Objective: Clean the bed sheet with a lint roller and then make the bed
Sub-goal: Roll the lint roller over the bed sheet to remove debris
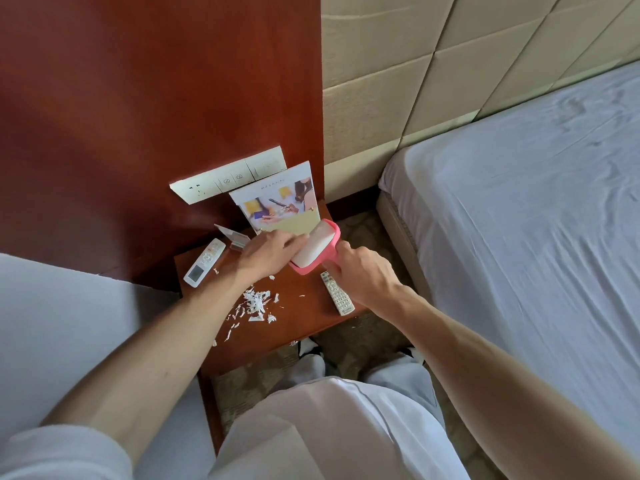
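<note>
On the left of the reddish-brown wooden nightstand (304, 318) a slim white air-conditioner remote (204, 260) is seen, and beside it a scatter of torn white paper shreds (256, 303) is spread over the top. Above the back of the nightstand the pink plastic lint roller with a white sticky paper drum (317, 247) is held clear of the wood, well apart from the sheet it is meant for. It is judged to be light and stiff in its frame, while the drum is tacky and its outer layer thin and easily torn. It is best taken by the pink handle, the paper being touched only at an edge when a used layer is to be peeled. The left hand (266, 251) is laid against the drum's near side with fingers stretched toward it; whether a paper edge is pinched cannot be told, the fingertips being blurred. The right hand (360, 271) is closed firmly round the handle just beside the drum. Below that hand a long grey button remote (337, 294) lies at the nightstand's right edge. Further right the wrinkled white bed sheet (519, 220) is stretched over the mattress, with no cover or pillow seen on it
</note>
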A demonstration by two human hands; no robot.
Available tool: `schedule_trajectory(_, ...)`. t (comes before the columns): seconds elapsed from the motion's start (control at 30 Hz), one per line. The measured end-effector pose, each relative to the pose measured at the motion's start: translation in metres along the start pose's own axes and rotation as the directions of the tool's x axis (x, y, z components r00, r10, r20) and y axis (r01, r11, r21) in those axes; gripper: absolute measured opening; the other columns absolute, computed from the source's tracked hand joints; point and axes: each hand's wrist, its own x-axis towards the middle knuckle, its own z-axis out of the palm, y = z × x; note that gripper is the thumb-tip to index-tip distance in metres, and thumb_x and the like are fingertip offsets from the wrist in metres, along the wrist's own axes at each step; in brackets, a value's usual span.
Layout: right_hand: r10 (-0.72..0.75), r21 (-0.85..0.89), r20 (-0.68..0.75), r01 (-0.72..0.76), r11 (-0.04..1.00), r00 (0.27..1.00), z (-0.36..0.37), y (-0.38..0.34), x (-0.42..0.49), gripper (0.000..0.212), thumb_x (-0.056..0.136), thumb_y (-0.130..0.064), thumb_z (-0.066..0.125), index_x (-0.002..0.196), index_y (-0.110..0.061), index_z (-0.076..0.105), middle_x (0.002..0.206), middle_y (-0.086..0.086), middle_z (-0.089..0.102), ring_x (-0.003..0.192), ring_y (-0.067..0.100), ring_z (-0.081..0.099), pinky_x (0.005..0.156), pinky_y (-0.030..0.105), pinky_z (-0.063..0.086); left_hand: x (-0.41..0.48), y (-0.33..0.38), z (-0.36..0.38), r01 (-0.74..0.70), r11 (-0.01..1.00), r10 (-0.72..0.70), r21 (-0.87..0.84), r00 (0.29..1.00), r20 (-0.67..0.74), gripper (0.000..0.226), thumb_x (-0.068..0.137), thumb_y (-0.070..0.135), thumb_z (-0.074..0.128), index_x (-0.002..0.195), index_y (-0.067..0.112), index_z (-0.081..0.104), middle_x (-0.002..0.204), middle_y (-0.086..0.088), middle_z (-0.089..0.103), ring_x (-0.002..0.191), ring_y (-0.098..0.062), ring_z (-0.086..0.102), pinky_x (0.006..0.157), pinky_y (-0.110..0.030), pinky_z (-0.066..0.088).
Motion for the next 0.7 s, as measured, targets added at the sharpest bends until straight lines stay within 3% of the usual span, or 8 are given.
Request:
schedule_trajectory(0.1,0.067,0.027,0.008,-0.068,0.997,0.998,-0.002,0.033,-0.006,0.039,0.105,-0.046,0.044,0.112,-0.008,0.054,0.076,-0.001,0.055,0.06,0.016,0.056,0.05,0.029,0.043,0.011,0.017,0.01,-0.025,0.991,0.03,0.133,0.999,-0.04,0.049,0.105,0.043,0.044,0.068,0.014,0.06,0.067,-0.002,0.064,0.06,-0.023,0.062,0.047,-0.025,0.032)
schedule_trajectory(0.23,0.167,0.087,0.01,-0.167,0.982,0.986,-0.015,0.098,-0.021,0.039,0.104,-0.049,0.043,0.11,-0.012,0.055,0.079,-0.005,0.059,0.058,0.012,0.056,0.059,0.031,0.056,0.036,0.066,0.028,-0.023,0.994,0.024,0.111,1.0,-0.013,0.047,0.103,0.043,0.043,0.069,0.018,0.063,0.07,0.004,0.066,0.062,-0.017,0.062,0.054,-0.026,0.038)
schedule_trajectory(0.37,0.26,0.115,0.014,-0.26,0.959,0.965,-0.036,0.175,-0.042,0.042,0.105,-0.049,0.041,0.12,-0.013,0.055,0.083,-0.005,0.058,0.062,0.013,0.059,0.058,0.027,0.055,0.067,0.145,0.048,-0.072,0.994,0.072,0.08,0.997,0.001,0.05,0.106,0.05,0.036,0.074,0.024,0.063,0.076,0.007,0.068,0.073,-0.017,0.062,0.067,-0.031,0.043)
schedule_trajectory(0.43,0.327,0.142,0.007,-0.325,0.935,0.945,-0.053,0.218,-0.058,0.043,0.106,-0.049,0.037,0.124,-0.013,0.054,0.078,-0.006,0.054,0.063,0.014,0.058,0.052,0.023,0.046,0.086,0.196,0.059,-0.11,0.992,0.11,0.059,0.994,0.011,0.051,0.106,0.051,0.035,0.075,0.024,0.064,0.08,0.007,0.07,0.078,-0.022,0.064,0.072,-0.034,0.048)
schedule_trajectory(0.5,0.432,0.2,0.004,-0.424,0.883,0.902,-0.074,0.261,-0.073,0.041,0.107,-0.047,0.036,0.123,-0.013,0.053,0.082,-0.003,0.057,0.071,0.02,0.06,0.056,0.026,0.039,0.103,0.252,0.067,-0.166,0.984,0.164,0.059,0.986,0.033,0.053,0.105,0.053,0.034,0.075,0.023,0.065,0.08,0.005,0.071,0.08,-0.025,0.066,0.075,-0.037,0.051)
schedule_trajectory(0.6,0.604,0.277,0.043,-0.591,0.758,0.796,-0.1,0.324,-0.099,0.037,0.105,-0.044,0.035,0.119,-0.014,0.052,0.107,0.011,0.064,0.094,0.036,0.063,0.071,0.037,0.043,0.125,0.331,0.078,-0.274,0.959,0.265,0.07,0.957,0.114,0.054,0.106,0.053,0.031,0.076,0.022,0.064,0.081,0.004,0.069,0.079,-0.024,0.064,0.076,-0.037,0.05)
schedule_trajectory(0.7,0.723,0.353,0.024,-0.683,0.64,0.69,-0.117,0.382,-0.126,0.031,0.104,-0.044,0.034,0.099,-0.016,0.047,0.089,0.007,0.06,0.07,0.028,0.054,0.058,0.034,0.038,0.147,0.408,0.084,-0.367,0.928,0.345,0.067,0.913,0.216,0.05,0.107,0.051,0.031,0.084,0.021,0.063,0.084,0.003,0.066,0.085,-0.022,0.063,0.081,-0.04,0.05)
